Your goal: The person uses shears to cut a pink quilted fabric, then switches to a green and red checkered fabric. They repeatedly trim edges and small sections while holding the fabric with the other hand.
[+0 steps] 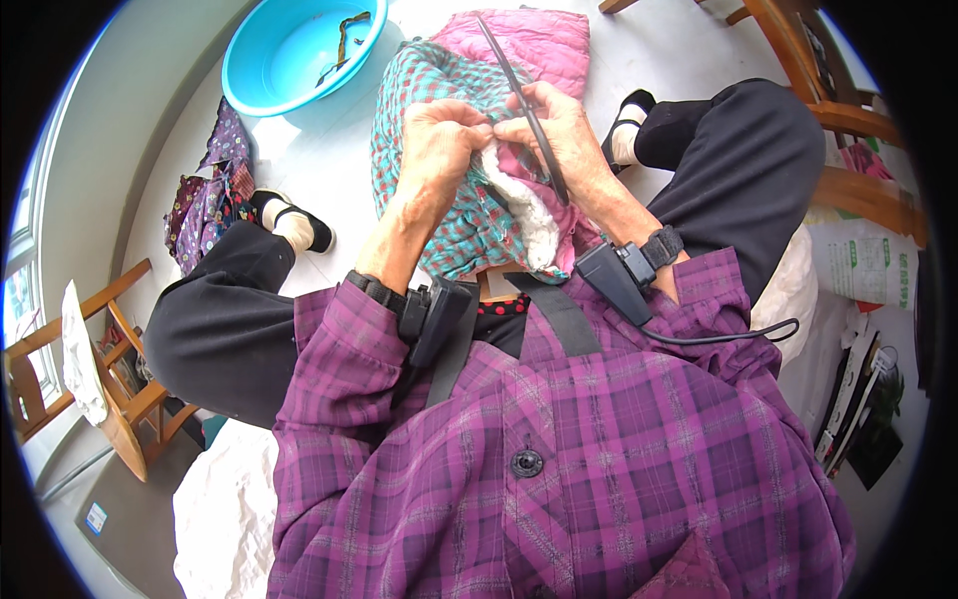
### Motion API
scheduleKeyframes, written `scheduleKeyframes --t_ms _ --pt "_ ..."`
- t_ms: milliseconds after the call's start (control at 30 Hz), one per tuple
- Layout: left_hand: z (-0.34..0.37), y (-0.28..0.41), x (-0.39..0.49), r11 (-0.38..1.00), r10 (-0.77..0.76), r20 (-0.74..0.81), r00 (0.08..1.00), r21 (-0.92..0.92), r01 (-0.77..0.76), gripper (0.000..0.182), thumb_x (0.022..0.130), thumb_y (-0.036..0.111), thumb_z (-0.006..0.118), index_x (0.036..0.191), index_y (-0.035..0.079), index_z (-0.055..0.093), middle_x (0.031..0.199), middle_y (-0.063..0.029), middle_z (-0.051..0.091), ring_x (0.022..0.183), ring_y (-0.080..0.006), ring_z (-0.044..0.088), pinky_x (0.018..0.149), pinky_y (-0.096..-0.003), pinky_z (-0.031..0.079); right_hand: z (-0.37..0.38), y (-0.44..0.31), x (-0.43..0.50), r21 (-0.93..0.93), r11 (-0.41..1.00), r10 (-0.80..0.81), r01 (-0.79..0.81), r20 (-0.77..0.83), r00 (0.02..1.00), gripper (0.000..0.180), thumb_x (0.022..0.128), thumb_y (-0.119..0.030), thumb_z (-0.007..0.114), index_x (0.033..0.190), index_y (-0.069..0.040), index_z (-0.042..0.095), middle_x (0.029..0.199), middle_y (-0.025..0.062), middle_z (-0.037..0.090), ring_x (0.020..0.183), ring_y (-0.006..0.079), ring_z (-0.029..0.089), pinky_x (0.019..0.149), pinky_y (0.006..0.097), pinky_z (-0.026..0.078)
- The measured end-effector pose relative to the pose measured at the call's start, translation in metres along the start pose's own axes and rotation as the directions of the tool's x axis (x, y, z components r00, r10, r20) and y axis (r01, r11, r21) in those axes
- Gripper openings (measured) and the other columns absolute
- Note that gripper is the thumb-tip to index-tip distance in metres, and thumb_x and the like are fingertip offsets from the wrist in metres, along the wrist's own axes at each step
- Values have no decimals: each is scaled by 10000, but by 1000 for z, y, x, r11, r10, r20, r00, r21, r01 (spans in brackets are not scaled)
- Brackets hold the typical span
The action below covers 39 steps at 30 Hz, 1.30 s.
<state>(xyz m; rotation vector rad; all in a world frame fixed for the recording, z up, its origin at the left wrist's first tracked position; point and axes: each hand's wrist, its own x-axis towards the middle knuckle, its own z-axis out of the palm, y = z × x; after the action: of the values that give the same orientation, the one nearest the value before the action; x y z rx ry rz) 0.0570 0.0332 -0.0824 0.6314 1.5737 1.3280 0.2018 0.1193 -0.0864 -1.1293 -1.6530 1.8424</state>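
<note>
A padded cloth piece (441, 82) hangs in front of me, teal and red checked on one face. Its pink quilted part (554, 45) spreads beyond and beneath. White wadding (524, 210) shows along the open edge between the two fabrics. My left hand (441, 138) pinches that edge between thumb and fingers. Fingertip to fingertip with it, my right hand (557, 127) pinches the same edge. A long, dark, narrow strip (516, 82) crosses in front of the right hand; whether that hand holds it, I cannot tell. Anything small between the fingertips is hidden.
A blue plastic basin (284, 60) with a dark strip inside stands at the upper left. Patterned cloth scraps (206, 202) lie by my left shoe (296, 221). Wooden chair parts (127, 374) rise at left, more (861, 123) at right. A printed bag (861, 258) sits right.
</note>
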Motion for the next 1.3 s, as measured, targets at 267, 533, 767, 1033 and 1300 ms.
scheduleKeyframes --t_ms 267,533,767,1033,1300 --pt "1 1 -1 999 -11 -27 1000 -49 10 76 767 -53 692 839 -46 714 738 -58 680 643 -104 608 618 -223 478 4 -1 0 25 997 -71 73 -77 995 348 696 -21 738 1011 2 592 708 11 609 542 54 534 468 231 428" --pt "-1 4 -3 982 -55 -8 998 -184 53 77 789 -96 672 858 -72 697 766 -103 692 682 -140 662 633 -228 531 1 -5 0 -31 987 -159 157 -87 983 365 680 -31 749 1009 7 596 717 14 615 564 55 541 481 226 433" --pt "-8 3 -2 960 -105 25 994 -257 107 91 798 -110 655 880 -84 684 802 -117 690 701 -157 668 669 -248 552 -4 -11 -4 139 990 -32 28 24 999 352 761 -33 752 1064 -10 574 730 1 613 572 17 525 476 174 393" --pt "-15 7 3 962 -85 4 996 -259 83 88 818 -107 638 898 -97 673 818 -119 688 710 -164 669 697 -258 559 -9 -36 -22 227 968 96 -108 62 993 265 872 -164 741 1036 -51 566 686 -43 527 527 7 457 462 154 374" --pt "-11 8 3 973 -88 4 996 -215 87 92 808 -107 646 894 -94 678 820 -112 689 714 -158 664 699 -251 554 -30 -49 -70 184 929 252 -322 324 912 514 981 -554 491 1049 -46 531 738 -22 491 561 18 410 483 166 353"
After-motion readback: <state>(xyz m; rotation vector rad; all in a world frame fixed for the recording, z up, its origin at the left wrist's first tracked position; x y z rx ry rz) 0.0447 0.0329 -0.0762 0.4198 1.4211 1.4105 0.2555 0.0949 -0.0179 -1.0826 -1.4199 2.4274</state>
